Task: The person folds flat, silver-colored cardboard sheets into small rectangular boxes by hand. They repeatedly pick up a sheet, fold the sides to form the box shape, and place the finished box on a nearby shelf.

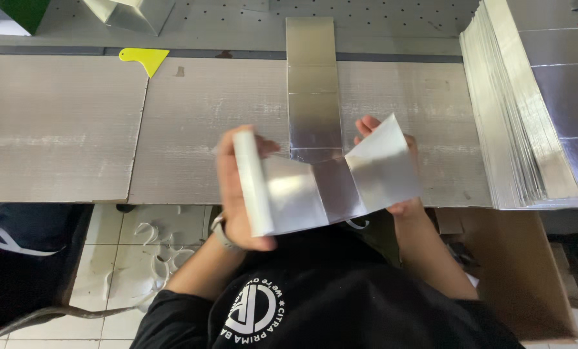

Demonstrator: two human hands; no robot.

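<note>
While both hands grip it at the frame's centre, the silver foil-faced sheet [315, 174] bends upward: left hand [237, 194] fingers clasp its left flap, right hand [392, 161] fingers pinch its right flap, above the grey table [63, 123]

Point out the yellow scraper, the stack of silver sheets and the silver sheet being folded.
Yellow scraper [145, 59]: head view, middle of its blade.
Stack of silver sheets [528, 110]: head view, fanned left edges.
Folded silver sheet [311, 103]: head view, flat middle strip on the table.
</note>
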